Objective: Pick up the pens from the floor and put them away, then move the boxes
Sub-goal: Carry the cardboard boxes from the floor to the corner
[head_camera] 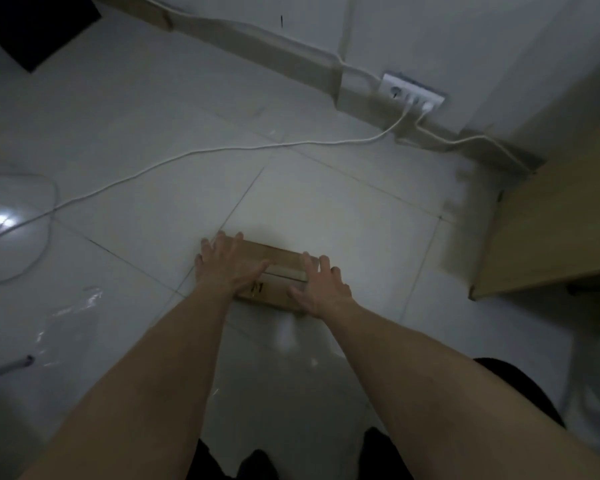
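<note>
Step in hand: the box-moving part of the task was judged to be under way; no pens were seen on the floor (136,109).
Box: 1 brown cardboard box (274,263) was found lying flat on the pale tiles, in front of the knees and well apart from the wooden cabinet (551,230).
Left hand: the left hand (231,265) was laid on the box's left end, fingers straight and spread, tips reaching over the far edge.
Right hand: the right hand (321,289) was placed on the right end, fingers straight and slightly apart.
Reason for placement: 1 hand at each end was judged to steady the load for a lift or slide.
Hazard: a white cable (187,155) was run across the floor from the wall socket (411,93); it was judged a snag risk.
</note>
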